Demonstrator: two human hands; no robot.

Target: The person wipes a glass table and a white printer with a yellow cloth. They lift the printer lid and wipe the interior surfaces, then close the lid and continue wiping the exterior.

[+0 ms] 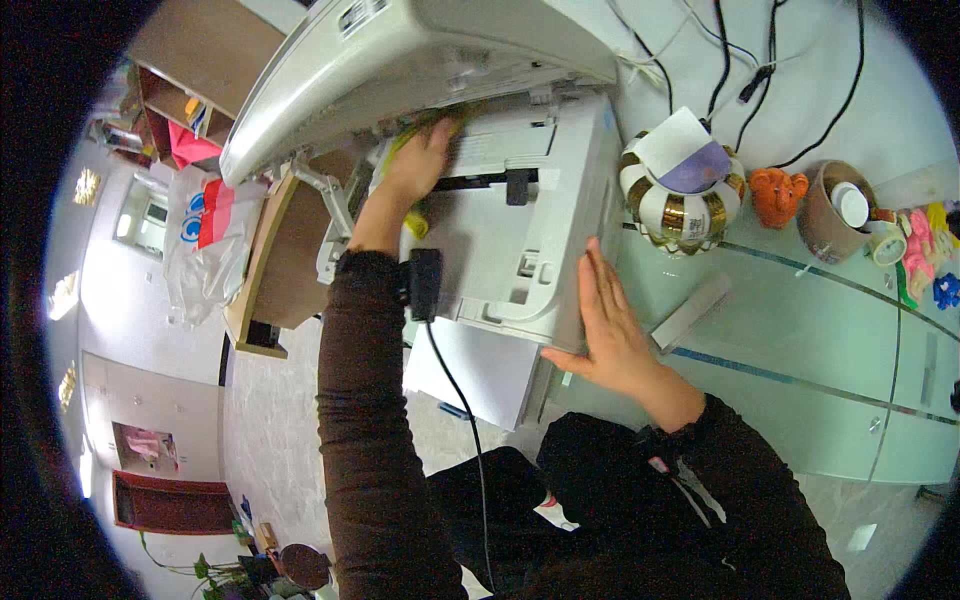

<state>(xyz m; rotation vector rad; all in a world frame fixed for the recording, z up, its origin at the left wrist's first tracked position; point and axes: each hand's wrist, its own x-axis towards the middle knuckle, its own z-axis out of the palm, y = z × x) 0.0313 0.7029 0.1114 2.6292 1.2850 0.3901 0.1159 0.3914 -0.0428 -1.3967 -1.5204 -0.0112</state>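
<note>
A white printer (562, 292) stands before me with its upper scanner part (480, 37) raised on a hinged arm (330, 199). My left hand (418, 161) reaches in under the raised part. Yellow cloth (415, 223) shows around that hand, which seems to press it down; the fingertips are blurred and partly hidden. My right hand (609, 322) lies against the printer's near right side, its palm to the casing and its thumb apart, holding nothing. White paper (472, 367) sticks out below the printer's front.
On the glass desk (787, 322) stand a white-and-gold jar (682, 202), an orange bear figurine (776, 196) and a brown pot (836, 210). Black cables (724, 67) run behind them. A black device (425, 285) with a cord sits at my left wrist. A plastic bag (206, 247) is at left.
</note>
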